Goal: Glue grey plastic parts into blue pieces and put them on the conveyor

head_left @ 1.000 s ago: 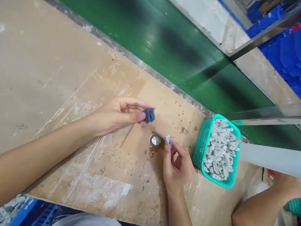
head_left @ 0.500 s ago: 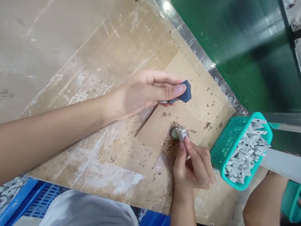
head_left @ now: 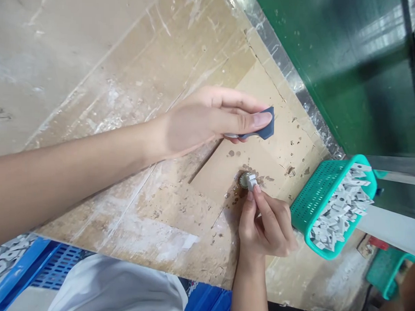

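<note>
My left hand (head_left: 212, 112) is closed, with the thumb pressing a dark blue angular piece (head_left: 268, 126) against the fingers. A bit of something pale shows under that thumb, mostly hidden. Between thumb and forefinger, my right hand (head_left: 268, 223) pinches a small light grey plastic piece (head_left: 251, 180). The grey piece is over the right side of a small round cap (head_left: 243, 180) that looks like a bottle cap; I cannot tell whether they touch. Wet spots surround the cap on a flat cardboard sheet (head_left: 216, 178).
A turquoise basket (head_left: 303, 195) full of similar grey pieces (head_left: 342, 205) stands at the right. Blue crates (head_left: 54, 268) are below the table's front edge. A green panel (head_left: 333, 55) rises behind a metal edge. Part of another person (head_left: 410, 289) and a green basket (head_left: 382, 270) show lower right.
The grey piece in my right hand has moved slightly further over the cap. My left hand appears a little farther right and higher. The other person's arm has withdrawn toward the right edge.
</note>
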A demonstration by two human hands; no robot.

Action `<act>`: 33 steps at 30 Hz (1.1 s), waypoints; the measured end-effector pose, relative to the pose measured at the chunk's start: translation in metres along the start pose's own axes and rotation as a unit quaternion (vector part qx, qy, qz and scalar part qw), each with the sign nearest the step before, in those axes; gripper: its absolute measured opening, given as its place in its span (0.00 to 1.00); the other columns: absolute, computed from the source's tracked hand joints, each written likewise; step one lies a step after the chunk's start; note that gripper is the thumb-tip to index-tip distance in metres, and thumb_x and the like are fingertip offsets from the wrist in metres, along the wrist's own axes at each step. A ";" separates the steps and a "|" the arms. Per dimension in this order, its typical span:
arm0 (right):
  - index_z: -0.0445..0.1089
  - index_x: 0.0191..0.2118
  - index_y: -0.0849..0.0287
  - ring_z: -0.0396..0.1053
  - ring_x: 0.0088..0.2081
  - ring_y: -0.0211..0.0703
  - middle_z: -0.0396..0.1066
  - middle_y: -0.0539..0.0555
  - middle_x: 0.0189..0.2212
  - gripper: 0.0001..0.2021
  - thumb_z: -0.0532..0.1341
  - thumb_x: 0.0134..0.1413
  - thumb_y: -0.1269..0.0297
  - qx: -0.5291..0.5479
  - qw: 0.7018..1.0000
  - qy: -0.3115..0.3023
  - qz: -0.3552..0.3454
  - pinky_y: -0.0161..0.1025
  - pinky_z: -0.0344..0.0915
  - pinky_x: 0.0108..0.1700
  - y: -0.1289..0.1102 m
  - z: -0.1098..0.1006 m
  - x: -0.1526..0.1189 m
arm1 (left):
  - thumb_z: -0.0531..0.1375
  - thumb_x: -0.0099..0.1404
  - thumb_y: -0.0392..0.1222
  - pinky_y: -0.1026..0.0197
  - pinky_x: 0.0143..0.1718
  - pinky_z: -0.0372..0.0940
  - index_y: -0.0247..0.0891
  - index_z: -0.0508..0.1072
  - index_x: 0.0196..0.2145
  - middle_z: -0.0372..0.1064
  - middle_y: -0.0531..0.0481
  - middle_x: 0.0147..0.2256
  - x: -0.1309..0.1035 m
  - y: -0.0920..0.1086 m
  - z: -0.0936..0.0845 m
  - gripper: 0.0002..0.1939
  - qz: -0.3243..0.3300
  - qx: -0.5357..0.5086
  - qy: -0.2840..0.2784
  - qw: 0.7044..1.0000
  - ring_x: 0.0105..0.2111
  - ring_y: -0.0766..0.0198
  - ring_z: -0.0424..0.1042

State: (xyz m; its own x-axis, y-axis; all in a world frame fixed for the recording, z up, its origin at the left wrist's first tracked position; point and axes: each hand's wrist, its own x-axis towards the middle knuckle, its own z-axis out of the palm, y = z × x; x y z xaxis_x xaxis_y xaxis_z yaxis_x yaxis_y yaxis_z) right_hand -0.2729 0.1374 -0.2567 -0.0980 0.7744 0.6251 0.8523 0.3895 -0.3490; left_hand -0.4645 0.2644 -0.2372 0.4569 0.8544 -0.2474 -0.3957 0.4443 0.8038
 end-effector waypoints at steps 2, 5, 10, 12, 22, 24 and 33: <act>0.76 0.45 0.58 0.74 0.30 0.40 0.78 0.55 0.34 0.22 0.67 0.43 0.85 -0.004 1.000 -0.003 -0.006 0.37 0.67 0.29 0.000 0.000 -0.001 | 0.65 0.62 0.38 0.65 0.37 0.67 0.35 0.79 0.34 0.76 0.53 0.33 0.000 0.000 -0.001 0.04 0.000 0.007 -0.003 1.000 0.40 0.61 0.75; 0.76 0.45 0.58 0.74 0.31 0.40 0.78 0.56 0.35 0.22 0.67 0.44 0.85 -0.001 1.000 -0.004 -0.002 0.37 0.68 0.29 0.001 0.000 -0.002 | 0.66 0.61 0.40 0.61 0.40 0.69 0.35 0.78 0.35 0.76 0.51 0.34 0.000 -0.001 -0.002 0.05 0.007 0.014 -0.009 1.000 0.43 0.56 0.75; 0.76 0.47 0.56 0.74 0.31 0.40 0.78 0.55 0.35 0.23 0.67 0.45 0.83 -0.010 1.000 0.007 -0.008 0.37 0.68 0.30 0.002 -0.002 -0.003 | 0.68 0.58 0.41 0.60 0.40 0.69 0.34 0.78 0.38 0.76 0.49 0.35 0.001 -0.004 -0.004 0.10 0.020 -0.004 -0.017 1.000 0.41 0.56 0.76; 0.76 0.47 0.56 0.74 0.32 0.40 0.78 0.56 0.35 0.23 0.67 0.46 0.83 -0.027 0.999 0.030 -0.016 0.37 0.67 0.31 0.002 -0.003 -0.003 | 0.69 0.57 0.40 0.60 0.39 0.70 0.33 0.78 0.38 0.76 0.48 0.34 -0.001 -0.004 -0.004 0.11 0.027 -0.004 -0.026 0.999 0.37 0.58 0.76; 0.72 0.53 0.51 0.74 0.36 0.41 0.76 0.55 0.38 0.26 0.64 0.50 0.83 -0.050 0.998 0.034 0.007 0.37 0.68 0.34 0.000 -0.010 -0.001 | 0.72 0.51 0.39 0.66 0.42 0.70 0.39 0.79 0.36 0.78 0.54 0.35 -0.013 0.001 0.006 0.13 0.001 0.063 -0.047 0.997 0.39 0.61 0.77; 0.72 0.53 0.50 0.73 0.36 0.40 0.76 0.54 0.38 0.25 0.63 0.52 0.82 -0.049 0.998 0.022 0.020 0.37 0.68 0.35 -0.001 -0.010 0.000 | 0.72 0.50 0.39 0.66 0.42 0.70 0.39 0.79 0.36 0.78 0.52 0.35 -0.015 0.002 0.007 0.13 -0.005 0.079 -0.046 0.996 0.39 0.60 0.77; 0.73 0.51 0.53 0.74 0.38 0.39 0.76 0.55 0.38 0.23 0.63 0.51 0.83 -0.015 0.999 0.006 0.037 0.37 0.69 0.36 -0.002 -0.013 0.003 | 0.72 0.50 0.41 0.63 0.43 0.71 0.36 0.79 0.37 0.78 0.47 0.37 -0.026 0.004 0.013 0.16 -0.065 0.132 -0.068 0.987 0.37 0.59 0.77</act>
State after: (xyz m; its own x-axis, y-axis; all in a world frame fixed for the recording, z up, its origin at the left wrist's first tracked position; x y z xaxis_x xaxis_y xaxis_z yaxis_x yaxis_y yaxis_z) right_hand -0.2685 0.1322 -0.2449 -0.0282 0.7938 0.6076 0.8724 0.3163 -0.3728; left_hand -0.4674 0.2409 -0.2208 0.5998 0.7430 -0.2971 -0.1138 0.4468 0.8874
